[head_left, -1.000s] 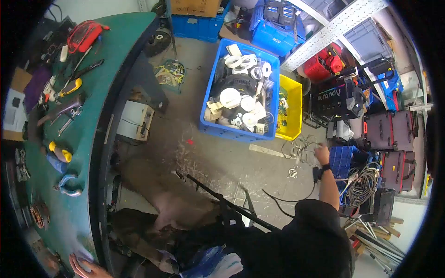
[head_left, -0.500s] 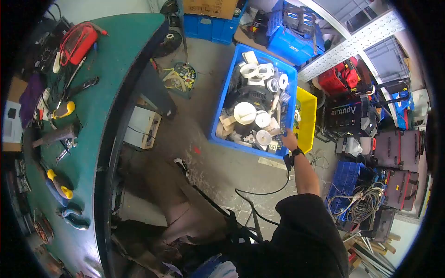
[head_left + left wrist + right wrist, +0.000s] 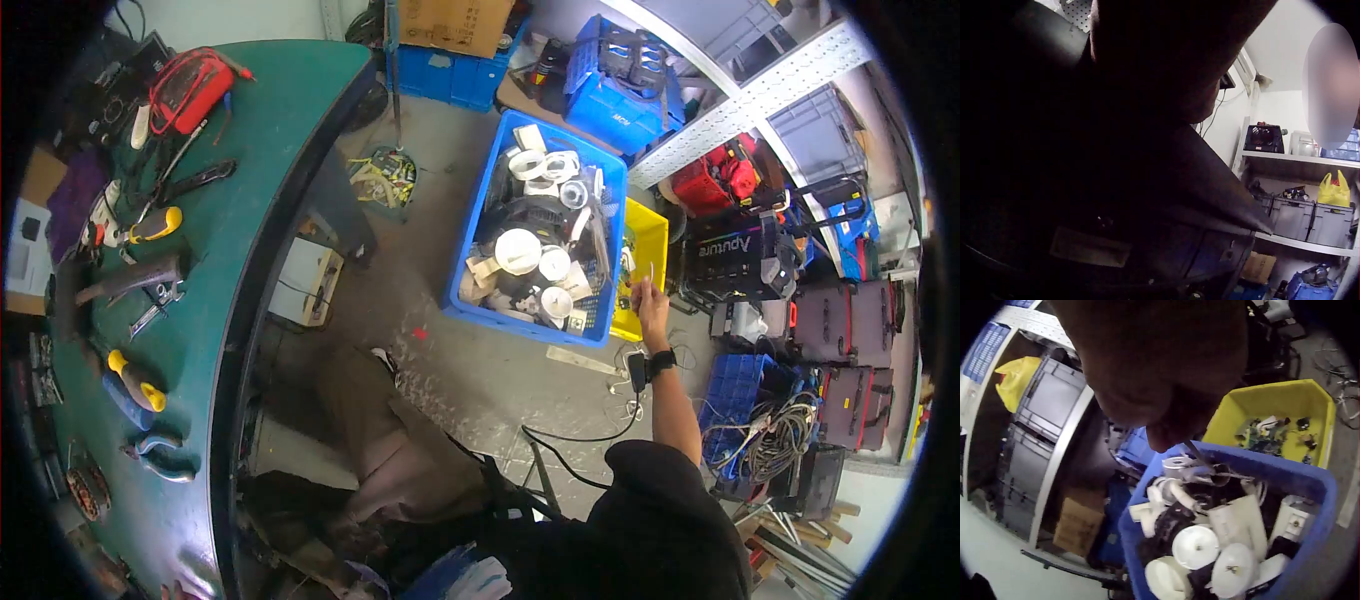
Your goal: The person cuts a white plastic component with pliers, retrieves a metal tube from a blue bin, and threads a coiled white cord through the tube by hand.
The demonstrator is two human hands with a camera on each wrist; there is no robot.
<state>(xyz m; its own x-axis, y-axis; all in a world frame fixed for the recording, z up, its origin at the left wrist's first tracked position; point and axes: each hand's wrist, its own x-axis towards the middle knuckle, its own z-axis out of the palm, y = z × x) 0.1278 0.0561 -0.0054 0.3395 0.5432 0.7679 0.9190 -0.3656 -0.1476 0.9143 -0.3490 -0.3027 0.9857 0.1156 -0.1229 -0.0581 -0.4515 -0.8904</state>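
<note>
My right hand (image 3: 652,308) is raised by the near end of the yellow bin (image 3: 650,235), close to a corner of the blue crate (image 3: 535,328). Between its fingertips it pinches a thin, narrow light strip (image 3: 1196,454), whose exact kind I cannot tell. White round lids, rings and plastic fittings (image 3: 518,251) fill the crate. In the right wrist view, small green and dark pieces (image 3: 1269,437) lie in the yellow bin. Fingertips of my left hand (image 3: 175,592) show at the bottom edge, on the green table; the left wrist view is mostly dark.
The green table (image 3: 275,130) bears a red meter (image 3: 195,95), a hammer (image 3: 130,280) and pliers (image 3: 160,458). Shelving with a white post (image 3: 755,95), black cases and a blue basket of coiled cable (image 3: 770,440) stand at right. A black cord (image 3: 590,438) hangs from the right wrist.
My right hand has gone from the loose cables on the floor to the crate's corner, then slightly right to the yellow bin. The left hand has slipped mostly out of the head view.
</note>
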